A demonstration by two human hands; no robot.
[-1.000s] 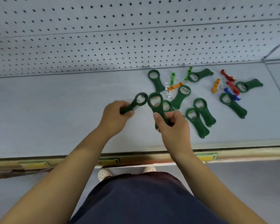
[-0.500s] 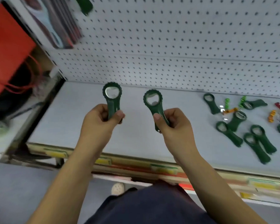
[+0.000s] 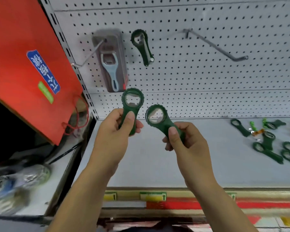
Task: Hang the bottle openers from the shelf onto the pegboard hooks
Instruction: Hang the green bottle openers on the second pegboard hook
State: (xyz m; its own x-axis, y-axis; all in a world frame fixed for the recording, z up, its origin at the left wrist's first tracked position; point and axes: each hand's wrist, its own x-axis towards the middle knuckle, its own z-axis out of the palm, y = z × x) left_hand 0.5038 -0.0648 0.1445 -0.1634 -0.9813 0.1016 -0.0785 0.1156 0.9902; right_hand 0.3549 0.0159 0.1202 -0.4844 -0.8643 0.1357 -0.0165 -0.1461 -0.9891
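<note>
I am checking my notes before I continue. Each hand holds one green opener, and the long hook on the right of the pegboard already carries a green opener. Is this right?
Not quite. The head view shows the long hook on the right bare. The hung green opener is further left, beside the packaged opener. The rest holds: the left hand and right hand each hold one green opener.

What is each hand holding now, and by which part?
The left hand holds a green opener by its handle; the right hand holds another green opener, also by the handle, ring ends up.
</note>
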